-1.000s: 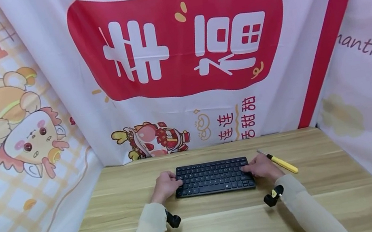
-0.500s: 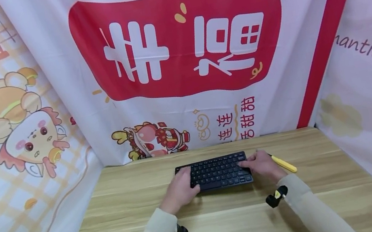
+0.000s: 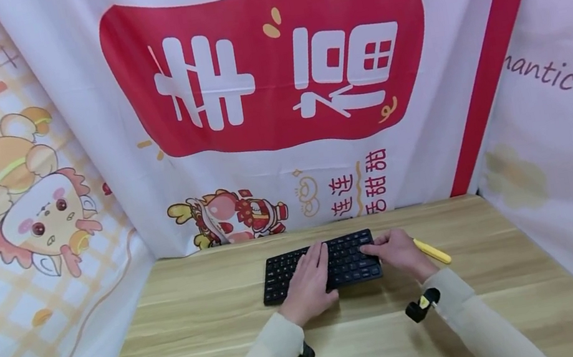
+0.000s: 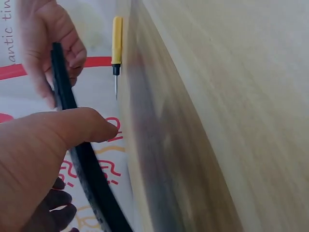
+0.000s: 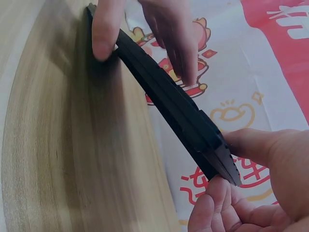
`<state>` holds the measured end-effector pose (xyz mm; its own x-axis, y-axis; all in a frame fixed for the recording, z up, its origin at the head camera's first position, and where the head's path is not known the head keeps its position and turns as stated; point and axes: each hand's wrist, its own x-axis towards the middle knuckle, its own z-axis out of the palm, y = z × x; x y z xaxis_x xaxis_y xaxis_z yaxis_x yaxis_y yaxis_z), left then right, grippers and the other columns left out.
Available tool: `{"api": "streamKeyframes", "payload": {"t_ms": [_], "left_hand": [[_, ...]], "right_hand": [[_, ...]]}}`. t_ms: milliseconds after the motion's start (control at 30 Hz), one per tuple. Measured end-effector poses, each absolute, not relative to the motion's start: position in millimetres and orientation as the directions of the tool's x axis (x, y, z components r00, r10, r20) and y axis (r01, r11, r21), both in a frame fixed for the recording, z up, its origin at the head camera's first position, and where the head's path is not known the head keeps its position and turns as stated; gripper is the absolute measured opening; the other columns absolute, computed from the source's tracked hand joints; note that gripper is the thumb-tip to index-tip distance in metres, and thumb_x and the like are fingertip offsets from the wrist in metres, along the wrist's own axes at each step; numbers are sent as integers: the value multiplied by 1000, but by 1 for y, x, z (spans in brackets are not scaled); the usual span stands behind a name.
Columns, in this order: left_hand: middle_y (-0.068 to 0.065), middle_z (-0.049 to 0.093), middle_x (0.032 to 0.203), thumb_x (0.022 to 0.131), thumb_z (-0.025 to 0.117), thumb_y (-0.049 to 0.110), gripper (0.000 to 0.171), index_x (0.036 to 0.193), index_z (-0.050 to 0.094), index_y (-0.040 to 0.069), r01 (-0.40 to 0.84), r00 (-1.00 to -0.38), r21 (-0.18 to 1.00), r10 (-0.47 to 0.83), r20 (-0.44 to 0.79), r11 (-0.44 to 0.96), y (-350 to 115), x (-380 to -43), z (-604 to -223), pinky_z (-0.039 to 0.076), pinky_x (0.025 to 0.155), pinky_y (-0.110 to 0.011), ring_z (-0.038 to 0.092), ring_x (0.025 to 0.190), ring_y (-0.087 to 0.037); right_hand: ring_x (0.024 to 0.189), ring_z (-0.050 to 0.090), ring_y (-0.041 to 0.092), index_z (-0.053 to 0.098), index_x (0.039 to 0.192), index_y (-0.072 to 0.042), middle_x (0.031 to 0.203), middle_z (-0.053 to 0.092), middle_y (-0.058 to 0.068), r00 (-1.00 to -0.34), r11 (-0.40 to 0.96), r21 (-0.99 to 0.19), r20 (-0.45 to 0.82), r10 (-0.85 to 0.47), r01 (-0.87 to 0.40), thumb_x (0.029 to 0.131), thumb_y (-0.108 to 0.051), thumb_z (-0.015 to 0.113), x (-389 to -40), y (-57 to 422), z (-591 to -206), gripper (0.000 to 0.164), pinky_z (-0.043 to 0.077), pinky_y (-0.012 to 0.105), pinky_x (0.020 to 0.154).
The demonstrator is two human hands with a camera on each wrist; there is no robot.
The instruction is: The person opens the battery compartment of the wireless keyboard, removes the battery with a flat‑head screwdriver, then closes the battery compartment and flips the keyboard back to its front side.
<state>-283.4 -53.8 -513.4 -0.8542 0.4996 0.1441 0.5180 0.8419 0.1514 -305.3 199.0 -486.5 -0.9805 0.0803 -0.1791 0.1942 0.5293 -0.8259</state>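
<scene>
A compact black keyboard (image 3: 348,264) lies slightly slanted toward the back of the table, its right end raised in the right wrist view. Across its middle, my left hand (image 3: 309,285) has fairly straight fingers laid over the keys, the thumb at the near edge. The left wrist view shows that thumb (image 4: 91,125) crossing the keyboard's edge. My right hand (image 3: 401,253) pinches the right end, thumb on top and curled fingers (image 5: 222,193) underneath. The left hand hides part of the keys.
A screwdriver with a yellow handle (image 3: 433,251) lies just right of my right hand, its metal shaft visible in the left wrist view. Behind the wooden table (image 3: 204,331) hangs a printed cloth (image 3: 268,71), with more cloth at both sides.
My left hand has let go of the keyboard's left end and moved right across the keys. The keyboard has turned slightly, its right end going farther back. My right hand keeps its grip.
</scene>
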Motion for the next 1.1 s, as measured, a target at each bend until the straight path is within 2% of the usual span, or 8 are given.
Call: {"api": "streamKeyframes", "payload": {"t_ms": [233, 500, 633, 867, 1000, 1100], "left_hand": [[-14, 5, 179, 87, 83, 43, 118, 170, 9, 4, 541, -839, 89, 530, 118, 836, -39, -291, -523, 21, 134, -47, 11, 167, -29], [-16, 7, 179, 88, 84, 36, 116, 169, 9, 4, 554, -830, 108, 537, 148, 826, -30, -294, -530, 23, 134, -47, 11, 167, -30], [-19, 10, 178, 88, 84, 28, 113, 169, 10, 1, 556, -824, 104, 530, 200, 825, -28, -292, -531, 26, 132, -50, 16, 165, -34], [-20, 14, 177, 89, 77, 5, 101, 168, 14, -1, 558, -812, 144, 502, 297, 818, -31, -291, -527, 28, 131, -52, 19, 164, -35], [-23, 18, 175, 87, 75, -4, 97, 166, 18, -4, 580, -791, 173, 500, 353, 796, -37, -292, -520, 30, 130, -53, 22, 163, -36], [-24, 21, 174, 85, 72, -10, 96, 165, 20, -5, 608, -768, 212, 499, 401, 765, -45, -295, -512, 30, 130, -53, 26, 162, -37]], "right_hand": [[80, 57, 16, 78, 98, -6, 85, 70, 2, -986, 526, -834, -137, 90, 164, 91, -43, 81, -296, 194, -480, 38, 45, 27, 63], [89, 59, 19, 77, 102, -6, 97, 72, 6, -985, 533, -828, -129, 117, 172, 92, -45, 81, -291, 191, -475, 41, 47, 27, 68], [87, 59, 19, 76, 100, -5, 94, 71, 6, -989, 541, -829, -102, 106, 143, 92, -43, 80, -291, 190, -468, 39, 47, 28, 67], [83, 64, 17, 75, 103, -3, 89, 72, 5, -997, 529, -846, -32, 67, 62, 92, -42, 81, -290, 186, -452, 40, 52, 26, 68], [83, 68, 15, 77, 108, -3, 91, 75, 5, -1000, 488, -872, -13, 17, 20, 97, -44, 75, -295, 184, -441, 42, 57, 26, 72], [90, 76, 25, 75, 114, 2, 100, 79, 13, -998, 417, -908, 20, -56, -41, 104, -45, 66, -299, 183, -429, 49, 63, 29, 79]]}}
